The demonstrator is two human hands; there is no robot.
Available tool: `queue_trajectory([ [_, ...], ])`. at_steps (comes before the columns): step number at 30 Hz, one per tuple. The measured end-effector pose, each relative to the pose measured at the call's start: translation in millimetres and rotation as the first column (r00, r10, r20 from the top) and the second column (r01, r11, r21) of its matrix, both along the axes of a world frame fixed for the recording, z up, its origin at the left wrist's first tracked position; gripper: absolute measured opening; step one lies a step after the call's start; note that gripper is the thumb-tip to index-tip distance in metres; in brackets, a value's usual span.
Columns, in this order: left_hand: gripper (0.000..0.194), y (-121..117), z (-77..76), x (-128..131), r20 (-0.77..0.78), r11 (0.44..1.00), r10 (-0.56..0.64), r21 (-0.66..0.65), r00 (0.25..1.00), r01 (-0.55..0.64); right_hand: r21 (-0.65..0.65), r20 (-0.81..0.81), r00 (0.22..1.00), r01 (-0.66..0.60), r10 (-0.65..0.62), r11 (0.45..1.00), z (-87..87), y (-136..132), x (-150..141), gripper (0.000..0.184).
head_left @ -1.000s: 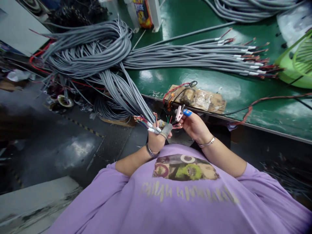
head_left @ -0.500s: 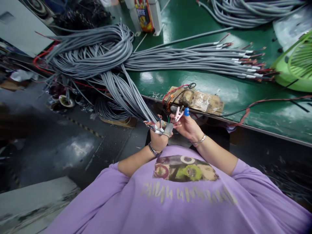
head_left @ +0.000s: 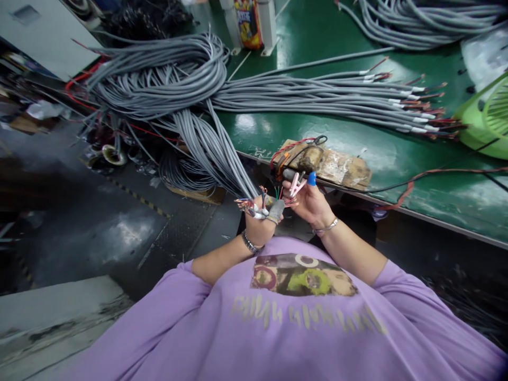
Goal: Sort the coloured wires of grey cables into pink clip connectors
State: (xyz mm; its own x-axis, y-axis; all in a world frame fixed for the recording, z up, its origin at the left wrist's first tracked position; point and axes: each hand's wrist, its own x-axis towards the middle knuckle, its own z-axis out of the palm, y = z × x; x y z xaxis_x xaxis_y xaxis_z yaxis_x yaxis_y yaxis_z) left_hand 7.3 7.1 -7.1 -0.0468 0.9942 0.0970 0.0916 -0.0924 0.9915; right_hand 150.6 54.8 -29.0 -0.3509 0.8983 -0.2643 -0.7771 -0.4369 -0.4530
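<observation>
My left hand (head_left: pixel 259 228) is closed around the stripped ends of a bundle of grey cables (head_left: pixel 234 168) that run down off the bench. Coloured wire ends (head_left: pixel 246 205) stick out past its fingers, and a grey cover (head_left: pixel 275 210) wraps its thumb. Close by on the right, my right hand (head_left: pixel 314 207) pinches a pink clip (head_left: pixel 296 186). A blue finger cover (head_left: pixel 311 178) sits on one of its digits. Thin green and red wires rise between the hands; whether the clip touches them I cannot tell.
On the green bench (head_left: pixel 428 180) lie a big coil of grey cables (head_left: pixel 159 79) and a taped wooden block (head_left: pixel 337 166) at the near edge. A green fan (head_left: pixel 486 119) stands at the right, with a red-brown cord (head_left: pixel 408 188) before it. Another coil (head_left: pixel 428 24) lies behind.
The view has shifted slightly, so the bench items appear further right. My right hand with the pink clip sits slightly further right; my left hand keeps its hold on the cables.
</observation>
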Motion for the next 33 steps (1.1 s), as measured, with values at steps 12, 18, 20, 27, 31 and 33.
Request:
queue_trajectory([
  [12,0.026,1,-9.9,2,-0.116,0.999,0.016,0.052,0.993,-0.010,0.052,-0.013,0.997,0.083,-0.082,0.995,-11.0,2,-8,0.040],
  [18,0.026,-3,-2.2,1,-0.180,0.999,-0.007,0.032,0.984,0.013,-0.042,-0.033,0.989,0.144,-0.146,0.989,-0.9,1,-11,0.034],
  [20,0.027,-3,-0.6,1,-0.180,0.999,-0.019,0.023,0.984,0.024,-0.058,-0.036,0.987,0.157,-0.159,0.986,2.3,0,-12,0.034],
  [27,0.029,-3,0.9,2,-0.117,1.000,-0.008,-0.027,0.993,0.005,0.000,-0.010,0.988,0.153,-0.153,0.988,-1.2,0,-11,0.036],
  [31,0.031,-1,0.0,2,-0.118,1.000,-0.014,-0.030,0.993,0.011,-0.048,-0.040,0.988,0.146,-0.148,0.988,-1.5,1,-12,0.036],
  [33,0.031,0,-0.7,2,-0.125,0.999,-0.015,-0.032,0.992,0.011,-0.123,-0.035,0.985,0.163,-0.169,0.979,0.7,1,-12,0.034],
])
